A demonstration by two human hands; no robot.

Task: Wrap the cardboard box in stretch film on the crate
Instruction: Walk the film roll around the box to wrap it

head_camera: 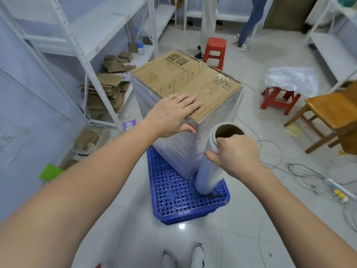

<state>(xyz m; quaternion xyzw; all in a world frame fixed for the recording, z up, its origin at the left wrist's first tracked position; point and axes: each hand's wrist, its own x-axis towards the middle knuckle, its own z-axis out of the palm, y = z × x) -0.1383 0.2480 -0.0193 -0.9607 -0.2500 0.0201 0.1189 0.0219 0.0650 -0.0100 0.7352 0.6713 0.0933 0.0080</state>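
Note:
A tall cardboard box (185, 82) stands upright on a blue perforated crate (179, 198). Clear stretch film covers the box's sides; its top is bare cardboard. My left hand (173, 115) lies flat on the box's near top corner, fingers straight, thumb down against the filmed side. My right hand (235, 153) grips the upper end of the stretch film roll (210, 169). The roll stands nearly upright beside the box's near right edge, its lower end on the crate and its hollow cardboard core open at the top. Film runs from the roll onto the box.
White metal shelving (81, 47) with flattened cardboard stands at left. Two red stools (214, 51) (278, 99), one bearing crumpled film, and a wooden chair (328, 117) stand at right. Cables (309, 175) lie on the tiled floor. Another person's legs (249, 26) are at the back.

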